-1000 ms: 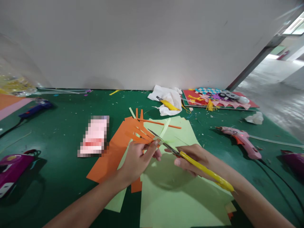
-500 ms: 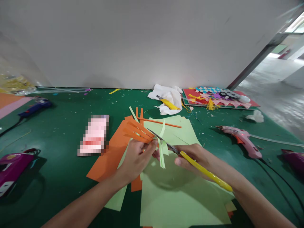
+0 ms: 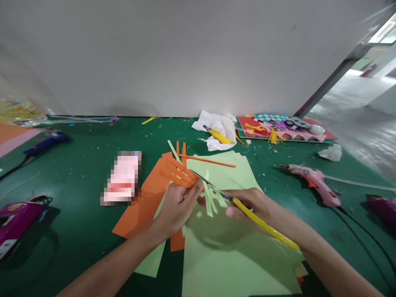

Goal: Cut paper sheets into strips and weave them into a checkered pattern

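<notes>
My left hand is closed, pinching orange paper strips and a narrow light green paper strip between thumb and fingers. My right hand grips scissors with long yellow handles. Their blades point up and left, lying across the paper strips just beyond my left thumb. Beneath both hands lie light green paper sheets, with orange paper to the left. Some of the fingers of both hands are hidden.
A pink glue gun lies right, its cord trailing frontward. White tissue with a yellow cutter and a red board of craft pieces lie at the back. At left are a blurred-out pink item, a blue tool and a magenta tool.
The scissors have shifted slightly left, and their blades look closer together. The light green strips at the blades have tilted and moved lower. Both hands keep their hold.
</notes>
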Demonstrator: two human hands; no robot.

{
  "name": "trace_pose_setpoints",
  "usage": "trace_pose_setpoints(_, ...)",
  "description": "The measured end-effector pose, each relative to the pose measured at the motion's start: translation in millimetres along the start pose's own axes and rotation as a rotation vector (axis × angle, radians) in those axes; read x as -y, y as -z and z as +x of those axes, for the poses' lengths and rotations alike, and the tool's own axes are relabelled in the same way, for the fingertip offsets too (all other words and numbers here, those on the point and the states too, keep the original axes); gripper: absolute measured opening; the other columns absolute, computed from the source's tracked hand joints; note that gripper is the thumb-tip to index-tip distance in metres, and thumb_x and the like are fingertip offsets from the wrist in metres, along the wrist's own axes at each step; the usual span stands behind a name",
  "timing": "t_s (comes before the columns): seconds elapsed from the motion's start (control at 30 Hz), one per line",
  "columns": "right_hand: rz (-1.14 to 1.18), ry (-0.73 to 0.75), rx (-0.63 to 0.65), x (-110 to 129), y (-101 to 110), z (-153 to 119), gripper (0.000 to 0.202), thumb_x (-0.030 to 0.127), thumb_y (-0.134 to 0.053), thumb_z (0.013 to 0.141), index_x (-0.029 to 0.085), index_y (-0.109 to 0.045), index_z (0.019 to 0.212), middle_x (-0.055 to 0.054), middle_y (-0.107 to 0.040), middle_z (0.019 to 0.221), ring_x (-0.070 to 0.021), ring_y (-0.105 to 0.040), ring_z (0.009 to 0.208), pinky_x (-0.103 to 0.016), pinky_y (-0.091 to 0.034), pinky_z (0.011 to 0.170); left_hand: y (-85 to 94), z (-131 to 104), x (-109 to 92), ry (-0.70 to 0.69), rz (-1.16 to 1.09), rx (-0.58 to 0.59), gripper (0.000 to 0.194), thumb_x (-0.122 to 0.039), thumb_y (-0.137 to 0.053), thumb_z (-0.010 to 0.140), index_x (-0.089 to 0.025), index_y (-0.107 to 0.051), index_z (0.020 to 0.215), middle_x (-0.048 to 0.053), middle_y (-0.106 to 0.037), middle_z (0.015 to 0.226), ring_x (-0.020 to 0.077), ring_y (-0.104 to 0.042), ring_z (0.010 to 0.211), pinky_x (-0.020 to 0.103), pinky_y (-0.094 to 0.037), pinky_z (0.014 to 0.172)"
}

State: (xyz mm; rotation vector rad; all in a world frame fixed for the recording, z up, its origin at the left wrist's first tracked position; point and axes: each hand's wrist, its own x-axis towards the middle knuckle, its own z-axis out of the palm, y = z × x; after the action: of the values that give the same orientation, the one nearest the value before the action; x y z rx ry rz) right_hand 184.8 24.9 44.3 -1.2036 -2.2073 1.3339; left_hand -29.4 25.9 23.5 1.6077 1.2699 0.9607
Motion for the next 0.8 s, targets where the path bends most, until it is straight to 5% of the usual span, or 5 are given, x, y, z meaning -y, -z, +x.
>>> trace_pose_setpoints(0.4, 0.017, -0.020, 0.010, 5.3, 4.4, -2.0, 0.029, 0.045, -0.052, 0.090, 0.018, -0.061, 0.088, 0.004, -0.038, 0.069, -0.0101, -0.027, 0.062, -0.021, -0.025, 0.051, 9.1, 3.4, -12.0, 0.166, -0.217, 0.226, 0.052, -0.044, -0.042, 0.094, -0.012, -0.072, 0.066, 0.008, -0.070, 0.058, 0.0147, -0.065, 0.054, 0.021, -0.047, 0.050)
trace_pose_setpoints(0.63, -0.030, 0.024, -0.038, 1.6, 1.5, -0.8, 0.030, 0.044, -0.054, 0.089, 0.015, -0.062, 0.088, 0.003, -0.049, 0.071, -0.0097, -0.035, 0.062, -0.019, -0.032, 0.053, 8.2, 3.7, -6.1, 0.204, -0.131, 0.143, 0.056, -0.055, -0.048, 0.088, -0.012, -0.067, 0.057, 0.010, -0.069, 0.059, 0.0172, -0.063, 0.054, 0.024, -0.049, 0.053)
trace_pose_setpoints(0.8, -0.013, -0.007, -0.030, 2.6, 0.8, -2.7, 0.027, 0.043, -0.053, 0.090, 0.018, -0.061, 0.087, 0.003, -0.046, 0.071, -0.0098, -0.033, 0.062, -0.019, -0.032, 0.054, 8.6, 3.5, -5.4, 0.214, -0.183, 0.208, 0.055, -0.054, -0.043, 0.091, -0.013, -0.071, 0.067, 0.008, -0.069, 0.059, 0.0164, -0.063, 0.053, 0.024, -0.048, 0.052)
